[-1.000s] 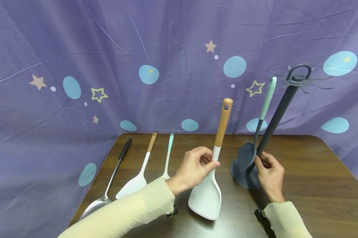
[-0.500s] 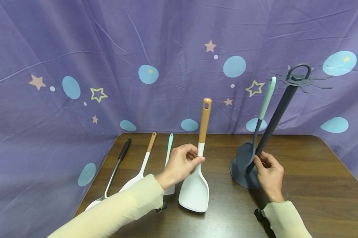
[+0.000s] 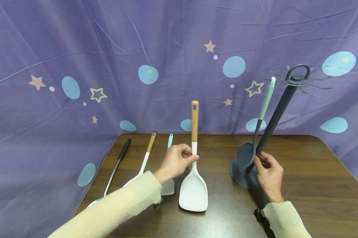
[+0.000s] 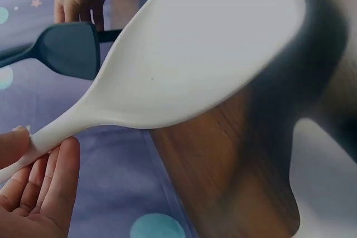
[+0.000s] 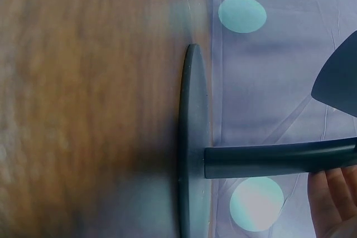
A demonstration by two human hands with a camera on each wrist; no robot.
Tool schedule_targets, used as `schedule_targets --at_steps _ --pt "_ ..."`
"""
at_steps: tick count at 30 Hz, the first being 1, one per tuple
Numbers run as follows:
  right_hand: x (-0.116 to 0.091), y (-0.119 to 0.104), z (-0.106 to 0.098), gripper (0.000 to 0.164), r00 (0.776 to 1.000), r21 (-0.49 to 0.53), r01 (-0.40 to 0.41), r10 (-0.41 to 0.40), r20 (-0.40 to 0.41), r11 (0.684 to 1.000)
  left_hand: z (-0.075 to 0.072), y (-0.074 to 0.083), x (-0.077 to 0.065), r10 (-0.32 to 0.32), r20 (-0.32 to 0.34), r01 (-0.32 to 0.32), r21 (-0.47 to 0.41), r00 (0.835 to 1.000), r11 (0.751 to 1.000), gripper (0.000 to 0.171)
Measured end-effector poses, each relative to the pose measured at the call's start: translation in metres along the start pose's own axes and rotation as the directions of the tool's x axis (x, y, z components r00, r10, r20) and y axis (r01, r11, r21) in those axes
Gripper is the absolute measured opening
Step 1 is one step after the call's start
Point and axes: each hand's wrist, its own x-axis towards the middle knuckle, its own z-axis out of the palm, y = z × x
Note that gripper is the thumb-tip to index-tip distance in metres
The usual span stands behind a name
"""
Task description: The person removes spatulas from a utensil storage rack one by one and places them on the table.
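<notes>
My left hand (image 3: pixel 176 161) pinches the white neck of a turner (image 3: pixel 194 193) with a wooden handle. It stands upright, blade down, close over the table; its broad blade fills much of the left wrist view. At right, my right hand (image 3: pixel 270 177) grips the lower pole of a dark utensil stand (image 3: pixel 276 120), thumb right at the edge of a dark turner blade (image 3: pixel 245 155). That turner has a mint handle and hangs along the pole from the hooked top. The right wrist view shows fingers (image 5: pixel 323 196) against the pole and the round base (image 5: pixel 195 126).
To the left on the wooden table (image 3: pixel 220 211) lie a black-handled metal utensil (image 3: pixel 124 152), a smaller wooden-handled white turner (image 3: pixel 144 162) and a mint-handled spatula (image 3: pixel 168 188). My left sleeve covers parts of them. A purple curtain (image 3: pixel 173 105) hangs behind the table.
My left hand has moved left with the white turner, away from the stand, and the turner has come from a tilt to nearly upright. My right hand and the stand stay put.
</notes>
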Motion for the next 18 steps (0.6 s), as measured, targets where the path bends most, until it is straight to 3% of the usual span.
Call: schedule_targets --at_steps 7,14,18 --pt "0.0 -0.003 0.001 0.017 1.0 -0.022 -0.008 0.008 -0.001 1.0 0.001 -0.012 0.006 -0.054 0.015 0.054 -0.004 0.998 0.999 0.014" --pt "-0.002 -0.032 -0.003 0.016 1.0 -0.006 0.0 0.0 0.003 1.0 0.004 -0.018 0.01 -0.087 0.048 0.089 -0.053 0.995 0.995 0.014" --pt "-0.003 -0.037 -0.004 0.016 1.0 0.014 0.011 -0.011 0.01 1.0 0.007 -0.022 0.011 -0.124 0.077 0.13 -0.074 0.989 0.989 0.013"
